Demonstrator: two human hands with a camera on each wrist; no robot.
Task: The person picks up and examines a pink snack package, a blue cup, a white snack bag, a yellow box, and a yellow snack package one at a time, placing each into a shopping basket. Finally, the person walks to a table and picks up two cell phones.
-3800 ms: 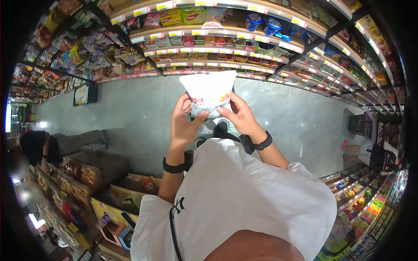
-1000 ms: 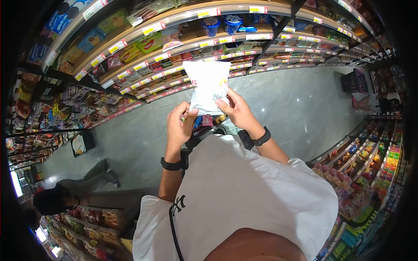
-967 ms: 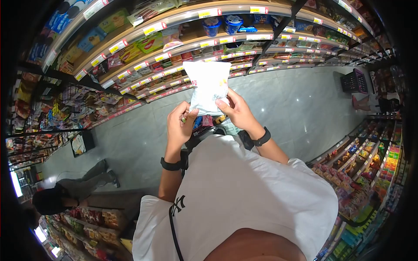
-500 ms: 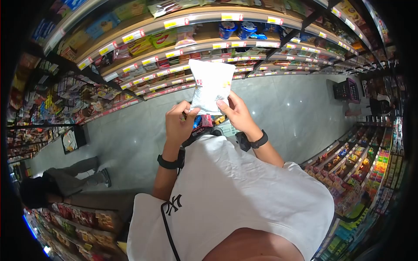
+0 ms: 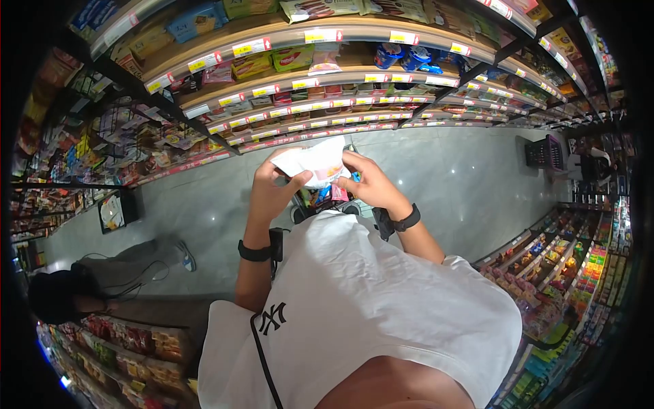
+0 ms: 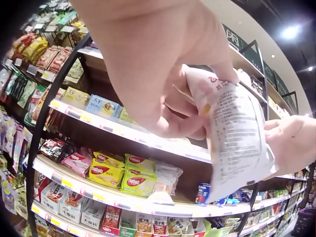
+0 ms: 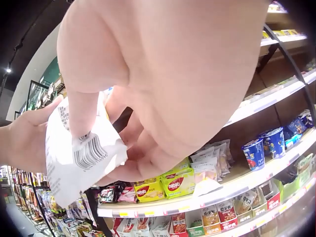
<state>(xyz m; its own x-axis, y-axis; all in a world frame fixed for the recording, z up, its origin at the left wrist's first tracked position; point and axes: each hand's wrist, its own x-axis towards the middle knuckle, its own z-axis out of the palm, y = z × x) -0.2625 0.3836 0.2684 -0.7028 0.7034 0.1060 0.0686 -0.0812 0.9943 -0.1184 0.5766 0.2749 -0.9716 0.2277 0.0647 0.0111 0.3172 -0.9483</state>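
Both hands hold a small white snack bag with red lettering (image 5: 319, 163), in front of the chest in the head view. My left hand (image 5: 276, 187) grips one end, its thumb on the near side. At the other end, my right hand (image 5: 373, 183) pinches the bag between thumb and fingers. The bag lies tilted, one corner pointing up. In the left wrist view its back (image 6: 238, 133) is covered in small print. A barcode (image 7: 90, 153) shows beside the right thumb in the right wrist view. Below the hands lie several colourful packets (image 5: 334, 194), partly hidden.
Snack shelves (image 5: 272, 91) with price tags run across the front; blue tubs (image 5: 390, 56) stand on one. A person in dark clothes (image 5: 65, 296) is at the left, beside more packed shelves. A dark basket (image 5: 543, 153) and another person are at the right. Grey floor lies between.
The bag, earlier upright with its front showing, has been tipped over and turned between the hands. Both hands have shifted their hold. The front shelves appear further right in the head view.
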